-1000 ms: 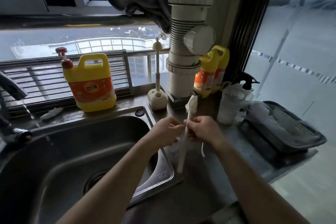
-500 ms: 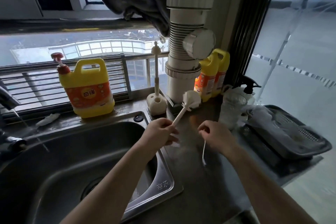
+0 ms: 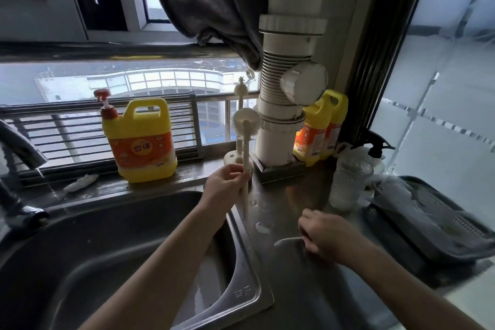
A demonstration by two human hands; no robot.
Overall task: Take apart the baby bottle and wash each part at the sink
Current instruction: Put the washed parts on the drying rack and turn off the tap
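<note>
My left hand (image 3: 223,185) grips the stem of a white bottle brush (image 3: 246,126), held upright over the sink's right rim with its round bristle head on top. My right hand (image 3: 326,233) is low on the counter, knuckles up and fingers curled under; whatever is beneath them is hidden. The clear baby bottle (image 3: 348,182) stands on the counter behind my right hand. A small white piece (image 3: 262,228) and a small ring (image 3: 253,203) lie on the wet counter between my hands.
Steel sink (image 3: 241,262) at left, with its faucet (image 3: 18,147) trickling water. A yellow detergent jug (image 3: 139,142) and a white brush stand (image 3: 235,158) sit on the ledge. Behind: white pipe (image 3: 289,104), two yellow jugs (image 3: 321,128), spray bottle (image 3: 375,147). Dark drain tray (image 3: 428,225) at right.
My hands have parted. The left raised the big brush upright toward the ledge; the right, which pinched a thin white brush, dropped down and right onto the counter.
</note>
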